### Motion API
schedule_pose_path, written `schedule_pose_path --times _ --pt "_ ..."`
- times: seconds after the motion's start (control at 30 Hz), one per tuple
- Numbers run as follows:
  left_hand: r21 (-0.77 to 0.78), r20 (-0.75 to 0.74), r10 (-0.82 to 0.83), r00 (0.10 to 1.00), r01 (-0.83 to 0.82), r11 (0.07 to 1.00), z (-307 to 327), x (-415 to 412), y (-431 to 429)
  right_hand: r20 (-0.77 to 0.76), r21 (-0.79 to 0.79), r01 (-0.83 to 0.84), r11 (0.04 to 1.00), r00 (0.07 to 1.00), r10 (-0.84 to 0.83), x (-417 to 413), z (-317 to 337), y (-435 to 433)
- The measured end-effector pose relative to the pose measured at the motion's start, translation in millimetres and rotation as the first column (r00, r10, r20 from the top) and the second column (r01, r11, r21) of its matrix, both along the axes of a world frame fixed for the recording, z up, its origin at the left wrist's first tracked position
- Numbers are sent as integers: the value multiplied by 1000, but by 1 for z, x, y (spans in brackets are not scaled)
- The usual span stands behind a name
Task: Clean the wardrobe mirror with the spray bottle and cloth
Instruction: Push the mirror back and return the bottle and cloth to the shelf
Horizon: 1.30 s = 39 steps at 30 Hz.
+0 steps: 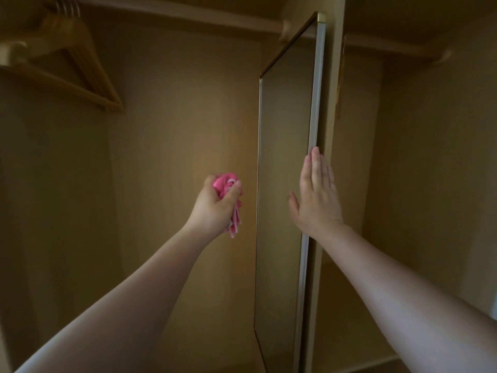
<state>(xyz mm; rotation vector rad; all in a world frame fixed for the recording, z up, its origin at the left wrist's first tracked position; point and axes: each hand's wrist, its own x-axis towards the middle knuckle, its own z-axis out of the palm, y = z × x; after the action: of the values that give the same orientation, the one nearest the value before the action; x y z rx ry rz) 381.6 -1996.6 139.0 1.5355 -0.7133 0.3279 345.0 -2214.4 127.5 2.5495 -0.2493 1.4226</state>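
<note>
Tightly crumpled pink cloth (223,182) — left hand (215,208)

Tall mirror (285,157) with a thin gold frame, upright, turned almost sideways, dark and dull. Pink cloth (227,183) scrunched into a ball in the left hand (215,205), a few ends hanging down, just left of the mirror.
</note>
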Motion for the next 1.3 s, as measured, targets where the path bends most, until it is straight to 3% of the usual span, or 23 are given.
schedule_pose_path --times 0.17,0.4,0.67,1.0,1.17,1.3 --pt "-18 -45 -112 993 111 994 -5 -13 -12 2 7 -129 992 992 129 -48 6 3" --pt "15 21 -205 979 204 979 -6 -58 -61 116 42 -352 935 931 346 -125 -5 -8" --pt "53 41 -231 972 229 972 -23 -146 -167 131 37 -508 860 856 500 -215 -37 -105" --pt "146 -118 -199 973 215 966 -64 -207 -309 31 224 -483 847 872 489 -292 -80 -261" --pt "189 -192 -167 967 204 961 -99 -190 -350 -38 348 -374 860 911 412 -280 -113 -325" --pt "228 -238 -115 964 171 958 -132 -153 -375 -187 469 -248 847 910 370 -243 -140 -366"
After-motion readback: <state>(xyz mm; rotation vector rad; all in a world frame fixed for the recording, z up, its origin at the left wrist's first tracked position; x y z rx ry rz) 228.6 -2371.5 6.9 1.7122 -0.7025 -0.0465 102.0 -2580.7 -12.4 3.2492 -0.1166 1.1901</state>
